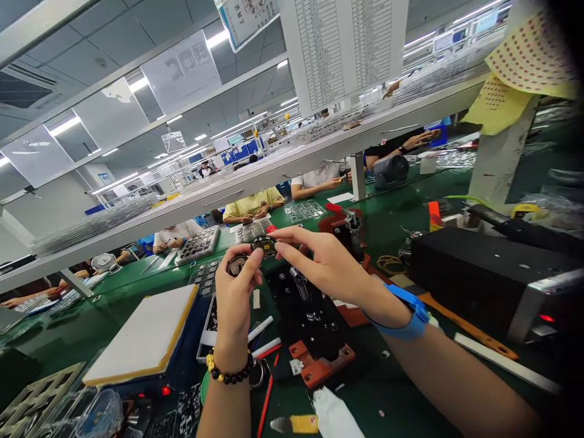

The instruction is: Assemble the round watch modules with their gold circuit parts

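Between both hands, above the bench, is a small dark round part (266,245) with a yellowish patch on it; its exact kind is too small to tell. My left hand (237,286) is closed, its thumb and fingers pinching the part's left side. A second dark round piece with a rim (236,265) shows within the curl of the left fingers. From the right, my right hand (326,261) pinches the part's other edge with thumb and forefinger. Below the hands stands a black fixture plate (303,322) with metal fittings and orange-brown end blocks (322,364).
A white-topped box (146,331) stands at left, with trays and clear plastic pieces nearer me. At right is a black box (469,274). A red-handled clamp (344,222) stands behind the fixture. Pens and a yellow-handled blade (294,424) lie in front. Co-workers sit across the bench.
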Tool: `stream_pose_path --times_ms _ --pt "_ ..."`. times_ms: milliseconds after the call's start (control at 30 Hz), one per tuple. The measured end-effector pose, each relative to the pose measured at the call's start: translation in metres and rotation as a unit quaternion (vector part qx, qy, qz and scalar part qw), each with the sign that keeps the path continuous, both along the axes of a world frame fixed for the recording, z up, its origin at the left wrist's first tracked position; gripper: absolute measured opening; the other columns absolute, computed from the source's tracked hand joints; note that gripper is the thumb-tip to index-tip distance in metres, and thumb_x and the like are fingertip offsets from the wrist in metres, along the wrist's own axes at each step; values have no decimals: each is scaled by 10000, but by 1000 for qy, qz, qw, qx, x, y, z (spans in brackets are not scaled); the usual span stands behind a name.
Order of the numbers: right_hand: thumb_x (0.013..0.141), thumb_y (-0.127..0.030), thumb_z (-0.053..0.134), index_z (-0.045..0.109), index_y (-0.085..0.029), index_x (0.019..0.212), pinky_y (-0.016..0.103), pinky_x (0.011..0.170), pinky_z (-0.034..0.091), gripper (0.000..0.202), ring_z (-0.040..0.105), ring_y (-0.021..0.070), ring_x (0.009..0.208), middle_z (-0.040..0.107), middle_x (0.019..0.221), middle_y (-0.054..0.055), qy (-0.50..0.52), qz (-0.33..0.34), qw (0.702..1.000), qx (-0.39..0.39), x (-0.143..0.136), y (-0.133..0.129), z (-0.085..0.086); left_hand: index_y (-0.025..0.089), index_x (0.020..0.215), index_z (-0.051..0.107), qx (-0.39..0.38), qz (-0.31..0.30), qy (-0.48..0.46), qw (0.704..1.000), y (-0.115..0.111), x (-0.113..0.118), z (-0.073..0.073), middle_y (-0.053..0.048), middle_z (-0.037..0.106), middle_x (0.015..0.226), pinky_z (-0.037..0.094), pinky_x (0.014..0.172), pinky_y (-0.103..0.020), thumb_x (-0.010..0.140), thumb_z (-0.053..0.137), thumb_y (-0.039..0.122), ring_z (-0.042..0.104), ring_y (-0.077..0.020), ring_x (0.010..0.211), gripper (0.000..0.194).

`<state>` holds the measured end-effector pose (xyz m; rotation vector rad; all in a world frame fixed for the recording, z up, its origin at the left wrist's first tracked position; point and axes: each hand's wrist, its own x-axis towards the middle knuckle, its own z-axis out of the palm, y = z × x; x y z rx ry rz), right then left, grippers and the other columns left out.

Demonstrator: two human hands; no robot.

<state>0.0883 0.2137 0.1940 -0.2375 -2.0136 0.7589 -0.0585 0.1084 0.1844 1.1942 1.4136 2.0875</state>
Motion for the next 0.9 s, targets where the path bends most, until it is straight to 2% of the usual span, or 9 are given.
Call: stream_pose_path --times_ms 100,200,300,467,633,900 --pt "1045 -386 547 701 -218 1254 266 596 415 309 560 107 623 768 942 2 8 -3 1000 7 0 0 1 190 981 656 -1 -9 -6 1000 0 0 0 46 535 597 327 486 -145 812 868 463 447 -61 524 385" --pt "1038 -366 559 700 -215 1250 264 630 450 296 612 114 681 774 998 11 21 9 1000 -4 0 -1 1 193 967 655 -5 -13 -9 1000 0 2 1 46 533 594 336 496 -141 804 874 468 453 -61 528 387" --pt "1036 -364 563 690 -221 1270 269 642 469 302 647 128 734 775 1068 20 23 15 1000 -11 -1 -1 0 190 969 665 5 7 13 1000 0 2 0 46 534 601 338 496 -141 813 868 460 458 -61 534 372" --pt "1032 -344 585 716 -227 1221 272 644 478 259 586 106 654 766 1078 18 26 -14 999 26 -3 2 -2 204 999 688 20 53 63 996 1 0 -2 42 569 644 376 524 -148 826 861 437 517 -72 568 339" --pt "1038 -314 575 714 -238 1269 284 760 541 279 676 153 856 751 1167 40 32 -25 998 53 -4 3 -2 223 1031 695 10 74 100 992 -1 0 -1 43 595 636 386 541 -157 857 836 427 542 -83 572 303" --pt "1047 -302 563 694 -262 1308 308 860 574 295 697 200 1070 732 1243 41 37 -19 997 72 -4 4 -4 223 1049 713 27 77 129 988 -3 1 -1 24 650 724 417 568 -186 876 821 406 582 -96 589 274"
